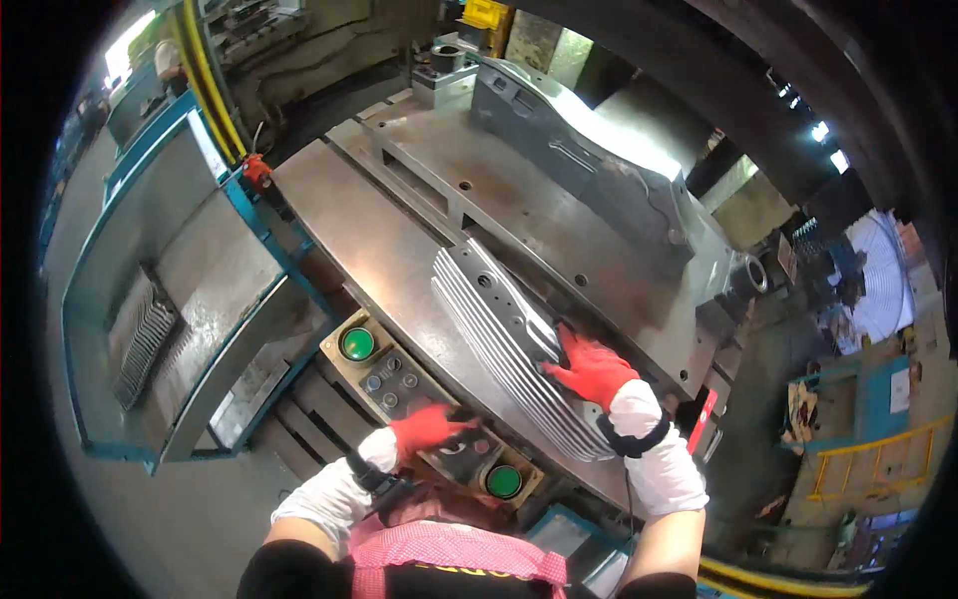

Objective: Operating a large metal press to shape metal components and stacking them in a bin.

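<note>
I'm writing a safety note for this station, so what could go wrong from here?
The left hand is over the control panel, between two green buttons, so a stray brush might press something unintended.
The right hand is at the stack of metal plates; their thin edges might snag the glove or bare forearm.
The plates lie overlapped like a fan, so a push could make them slide apart.
</note>
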`<move>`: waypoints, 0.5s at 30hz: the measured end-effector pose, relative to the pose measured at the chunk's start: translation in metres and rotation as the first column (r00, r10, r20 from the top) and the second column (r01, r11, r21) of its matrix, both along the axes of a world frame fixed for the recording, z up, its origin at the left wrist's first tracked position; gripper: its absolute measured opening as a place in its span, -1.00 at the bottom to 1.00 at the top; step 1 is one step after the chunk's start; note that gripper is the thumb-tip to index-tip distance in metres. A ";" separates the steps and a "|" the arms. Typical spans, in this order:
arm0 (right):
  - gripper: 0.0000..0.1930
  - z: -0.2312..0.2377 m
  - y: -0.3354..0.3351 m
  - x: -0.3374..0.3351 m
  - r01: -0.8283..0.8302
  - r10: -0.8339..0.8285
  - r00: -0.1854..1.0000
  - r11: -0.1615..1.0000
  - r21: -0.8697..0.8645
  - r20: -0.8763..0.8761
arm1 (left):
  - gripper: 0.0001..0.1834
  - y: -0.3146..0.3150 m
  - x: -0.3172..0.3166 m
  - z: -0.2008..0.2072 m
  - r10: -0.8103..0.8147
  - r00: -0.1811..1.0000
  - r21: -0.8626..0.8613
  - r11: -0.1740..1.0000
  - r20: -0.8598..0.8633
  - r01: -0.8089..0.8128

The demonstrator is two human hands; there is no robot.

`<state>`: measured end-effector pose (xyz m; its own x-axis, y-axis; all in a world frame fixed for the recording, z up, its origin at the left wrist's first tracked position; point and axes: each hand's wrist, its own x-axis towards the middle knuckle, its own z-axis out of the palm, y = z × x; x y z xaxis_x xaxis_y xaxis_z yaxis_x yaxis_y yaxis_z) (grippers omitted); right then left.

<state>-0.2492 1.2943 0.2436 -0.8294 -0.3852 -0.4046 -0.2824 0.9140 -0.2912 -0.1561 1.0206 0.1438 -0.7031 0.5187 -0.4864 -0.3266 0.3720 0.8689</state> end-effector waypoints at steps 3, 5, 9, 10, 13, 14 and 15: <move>-0.10 0.019 0.001 0.014 0.048 -0.048 0.995 0.999 -0.004 0.091 | -0.45 -0.022 -0.017 0.015 0.186 0.982 -0.114 0.977 0.042 -0.180; -0.12 0.020 -0.003 0.027 0.029 -0.031 0.999 0.990 0.139 0.008 | -0.44 -0.044 -0.034 0.007 0.179 0.960 -0.028 0.982 -0.215 -0.189; -0.14 0.015 -0.029 0.048 0.187 -0.155 0.979 0.941 0.282 -0.131 | -0.30 -0.068 -0.083 0.004 0.142 0.760 -0.087 0.964 -0.634 -0.253; -0.14 0.013 -0.039 0.055 0.253 -0.214 0.964 0.918 0.306 -0.157 | -0.24 -0.071 -0.099 0.015 0.071 0.585 -0.080 0.970 -0.808 -0.229; -0.13 -0.013 -0.069 0.073 0.536 -0.450 0.814 0.825 0.179 -0.366 | -0.19 -0.067 -0.142 0.051 -0.197 0.253 -0.240 0.959 -0.947 -0.153; -0.14 -0.019 -0.077 0.080 0.607 -0.493 0.748 0.779 0.157 -0.444 | -0.18 -0.062 -0.155 0.056 -0.244 0.165 -0.265 0.957 -0.956 -0.118; -0.15 -0.026 -0.085 0.079 0.653 -0.508 0.695 0.742 0.151 -0.509 | -0.16 -0.055 -0.167 0.063 -0.277 0.102 -0.283 0.958 -0.956 -0.053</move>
